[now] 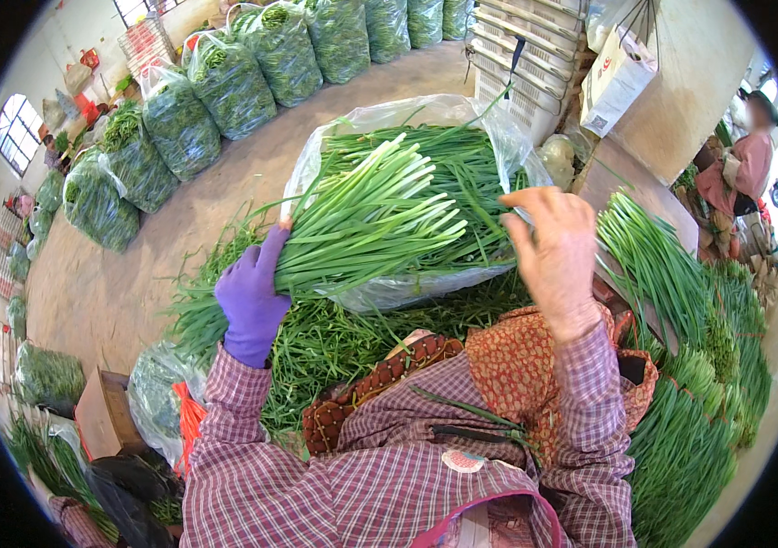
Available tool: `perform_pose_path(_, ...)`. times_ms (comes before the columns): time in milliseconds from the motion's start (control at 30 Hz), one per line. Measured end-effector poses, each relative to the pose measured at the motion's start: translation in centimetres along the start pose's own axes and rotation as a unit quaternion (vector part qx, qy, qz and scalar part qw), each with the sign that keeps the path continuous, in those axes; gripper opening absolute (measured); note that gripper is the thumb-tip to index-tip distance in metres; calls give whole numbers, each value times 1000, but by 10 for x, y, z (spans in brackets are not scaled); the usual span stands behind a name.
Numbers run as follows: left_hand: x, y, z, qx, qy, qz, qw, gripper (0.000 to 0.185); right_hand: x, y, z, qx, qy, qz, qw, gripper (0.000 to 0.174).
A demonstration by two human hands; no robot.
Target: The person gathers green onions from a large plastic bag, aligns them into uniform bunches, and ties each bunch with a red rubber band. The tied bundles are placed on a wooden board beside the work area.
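Note:
My left hand (252,294), in a purple glove with a bare thumb tip, grips a thick bunch of garlic chives (368,219). Their pale stem ends point up and to the right, and the green leaves trail off to the left. The bunch lies over a clear plastic bag (416,284) filled with more garlic chives (478,151). Bare and bent at the fingers, my right hand (553,246) is at the bag's right rim. Whether its fingertips pinch the plastic is hard to tell.
Loose green leaves (334,342) are heaped below the bag. At right, one bunch of chives (656,260) rests on a board, beside piled tied bundles (683,445). Filled bags (231,89) line the floor behind. Stacked white crates (526,68) and a person (748,157) are farther off.

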State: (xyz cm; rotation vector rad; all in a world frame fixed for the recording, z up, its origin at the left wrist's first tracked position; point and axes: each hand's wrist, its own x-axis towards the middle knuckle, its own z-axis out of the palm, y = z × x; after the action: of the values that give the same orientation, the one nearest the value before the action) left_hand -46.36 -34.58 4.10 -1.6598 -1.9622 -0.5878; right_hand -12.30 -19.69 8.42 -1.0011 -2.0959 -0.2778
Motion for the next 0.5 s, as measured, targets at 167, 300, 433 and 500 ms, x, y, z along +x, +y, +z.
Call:
perform_pose_path(167, 8, 13, 2, -11, 12, 26, 1000, 89, 2, -40, 22, 97, 18, -75, 992, 12)
perform_pose_path(300, 8, 11, 6, -7, 32, 28, 999, 86, -10, -42, 27, 87, -11, -44, 995, 11)
perform_pose_path(433, 7, 12, 8, -3, 34, 29, 999, 85, -17, -46, 32, 97, -25, -6, 995, 12)
perform_pose_path(500, 7, 13, 8, -5, 36, 30, 999, 84, -20, -47, 35, 112, -51, 28, 992, 18)
